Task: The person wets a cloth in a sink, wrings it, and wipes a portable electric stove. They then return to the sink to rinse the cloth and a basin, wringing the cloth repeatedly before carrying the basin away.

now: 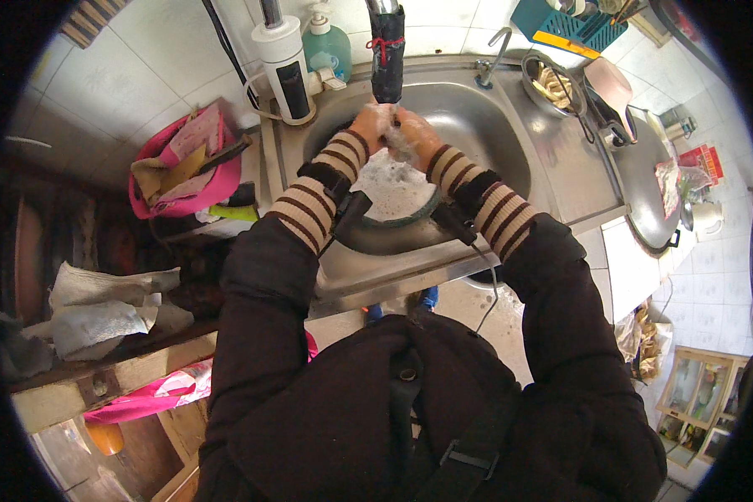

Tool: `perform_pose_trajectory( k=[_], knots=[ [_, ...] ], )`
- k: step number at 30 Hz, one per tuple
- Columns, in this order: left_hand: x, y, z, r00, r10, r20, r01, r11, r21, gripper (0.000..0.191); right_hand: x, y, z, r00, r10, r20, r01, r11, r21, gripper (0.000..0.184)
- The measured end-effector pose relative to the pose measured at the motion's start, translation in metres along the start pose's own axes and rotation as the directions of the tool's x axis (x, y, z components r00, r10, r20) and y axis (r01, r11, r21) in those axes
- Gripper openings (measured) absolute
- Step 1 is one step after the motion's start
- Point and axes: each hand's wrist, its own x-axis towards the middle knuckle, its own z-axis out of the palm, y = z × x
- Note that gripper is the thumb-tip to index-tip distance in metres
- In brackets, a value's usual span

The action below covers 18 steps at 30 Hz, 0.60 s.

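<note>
My left hand (369, 128) and my right hand (419, 137) are close together over the stainless steel sink (505, 141). Between them is a wet greyish item (401, 149), perhaps a scrubber or cloth; suds and fingers partly hide it. White foam coats the fingers of both hands. Below them, a round basin with a dark green rim (408, 216) sits in the sink, filled with white suds (392, 185). Just above my fingertips ends a faucet spout wrapped in black (387, 69), tied with red string.
Behind the sink stand a white water heater tap (287, 72) and a green pump bottle (331, 53). A pink basket (226, 179) is at left. To the right are a metal bowl of pale food strips (530, 94), a pink-lidded pan (607, 81) and a large metal lid (643, 188).
</note>
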Motion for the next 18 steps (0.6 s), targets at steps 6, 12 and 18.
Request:
perform_pose_trajectory(
  k=[6, 12, 18],
  knots=[
    [-0.006, 0.007, 0.008, 0.608, -0.631, 0.481, 0.601, -0.030, -0.799, 0.043, -0.009, -0.029, -0.009, 0.983, 0.010, -0.181, 0.030, 0.975, 0.218, 0.032],
    [-0.004, -0.008, 0.028, 0.994, -0.103, 0.021, 0.104, 0.991, -0.084, 0.031, -0.011, -0.016, 0.005, 0.976, -0.195, -0.101, 0.148, 0.923, -0.355, 0.031],
    [-0.019, 0.000, 0.037, 0.895, -0.170, 0.411, -0.132, 0.781, 0.610, 0.023, -0.007, -0.021, -0.016, 0.963, -0.210, -0.171, 0.088, 0.841, -0.534, 0.028]
  ],
)
